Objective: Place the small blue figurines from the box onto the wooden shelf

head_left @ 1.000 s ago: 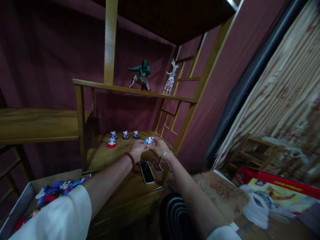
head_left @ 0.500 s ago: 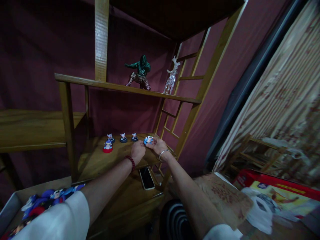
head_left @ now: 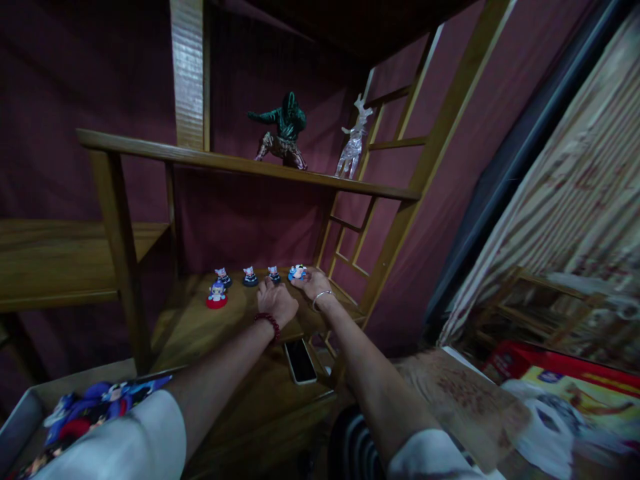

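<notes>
My right hand [head_left: 314, 285] is closed around a small blue-and-white figurine [head_left: 297, 272] at the right end of the lower shelf [head_left: 235, 320]. Just left of it, my left hand [head_left: 278, 301] is palm down over the shelf, its fingers loosely bent and slightly apart. Its fingertips are close to a small figurine with a dark base [head_left: 273, 274]; whether they touch it is unclear. Two similar figurines, a middle one [head_left: 249, 276] and a left one [head_left: 223, 277], stand in the same row. In front of the left one is a purple-haired figurine on a red base [head_left: 217, 295].
A phone [head_left: 301, 362] lies below the shelf. Above, a green hooded statue [head_left: 285, 130] and a clear deer ornament [head_left: 354, 140] stand on the upper shelf [head_left: 225, 163]. An open box [head_left: 20, 417] of figurines is at lower left; a plastic bag [head_left: 545, 433] is at right.
My left hand has moved away from the blue-and-white figurine, its fingers now toward the dark-based one. My right hand keeps hold of the blue-and-white figurine. The view has shifted slightly.
</notes>
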A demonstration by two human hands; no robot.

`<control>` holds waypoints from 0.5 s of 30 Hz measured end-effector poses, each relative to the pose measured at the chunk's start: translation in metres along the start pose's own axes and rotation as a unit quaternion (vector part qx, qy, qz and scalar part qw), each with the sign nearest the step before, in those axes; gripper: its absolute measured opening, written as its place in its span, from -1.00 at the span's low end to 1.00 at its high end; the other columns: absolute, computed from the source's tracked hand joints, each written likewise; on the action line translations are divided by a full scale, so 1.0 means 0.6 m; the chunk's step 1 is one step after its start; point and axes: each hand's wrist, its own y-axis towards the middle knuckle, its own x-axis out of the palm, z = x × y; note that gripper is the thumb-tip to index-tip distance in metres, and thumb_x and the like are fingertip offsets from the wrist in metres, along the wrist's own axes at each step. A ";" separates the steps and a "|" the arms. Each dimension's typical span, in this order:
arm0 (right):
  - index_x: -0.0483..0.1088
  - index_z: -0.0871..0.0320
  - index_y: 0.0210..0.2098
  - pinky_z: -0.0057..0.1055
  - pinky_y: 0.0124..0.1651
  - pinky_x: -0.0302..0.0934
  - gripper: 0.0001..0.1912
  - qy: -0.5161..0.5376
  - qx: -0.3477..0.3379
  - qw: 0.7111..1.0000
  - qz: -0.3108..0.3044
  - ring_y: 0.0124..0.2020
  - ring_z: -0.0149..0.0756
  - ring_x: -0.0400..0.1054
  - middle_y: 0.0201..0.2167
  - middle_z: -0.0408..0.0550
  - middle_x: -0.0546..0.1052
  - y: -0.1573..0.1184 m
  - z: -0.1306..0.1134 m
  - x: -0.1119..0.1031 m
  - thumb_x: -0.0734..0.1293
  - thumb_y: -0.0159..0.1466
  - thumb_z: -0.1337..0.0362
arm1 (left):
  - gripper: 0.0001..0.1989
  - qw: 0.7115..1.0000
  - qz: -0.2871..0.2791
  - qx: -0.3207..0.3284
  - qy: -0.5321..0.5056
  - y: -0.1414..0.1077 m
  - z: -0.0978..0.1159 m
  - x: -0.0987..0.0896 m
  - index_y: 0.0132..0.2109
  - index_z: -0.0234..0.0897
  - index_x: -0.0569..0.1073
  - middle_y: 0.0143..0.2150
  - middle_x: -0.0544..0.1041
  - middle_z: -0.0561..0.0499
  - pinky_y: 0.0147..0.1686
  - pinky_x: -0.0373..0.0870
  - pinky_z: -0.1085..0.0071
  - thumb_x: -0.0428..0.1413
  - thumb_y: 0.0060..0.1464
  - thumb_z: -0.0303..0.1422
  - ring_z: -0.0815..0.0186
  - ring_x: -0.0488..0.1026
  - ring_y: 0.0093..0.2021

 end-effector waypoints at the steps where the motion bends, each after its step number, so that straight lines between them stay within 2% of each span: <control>1: 0.40 0.16 -0.37 -0.49 -0.32 0.24 -0.73 0.004 0.005 1.000 -0.001 -0.42 -0.39 0.37 -0.47 -0.12 0.50 -0.001 -0.001 0.000 0.41 -0.10 0.26 | -0.62 1.000 0.000 -0.002 0.001 0.002 -0.001 0.000 -0.11 -0.34 0.41 0.11 0.22 -0.22 -0.04 0.10 0.24 -0.07 -0.11 -0.36 0.06 0.12 0.08; 15: 0.39 0.16 -0.35 -0.45 -0.32 0.25 -0.68 -0.005 0.014 1.000 -0.006 -0.44 -0.39 0.35 -0.47 -0.14 0.48 0.013 0.003 0.008 0.39 -0.09 0.17 | -0.61 1.000 0.008 -0.004 0.014 0.006 0.002 0.012 -0.07 -0.29 0.38 0.15 0.18 -0.20 -0.01 0.05 0.20 -0.09 -0.08 -0.36 0.05 0.05 0.12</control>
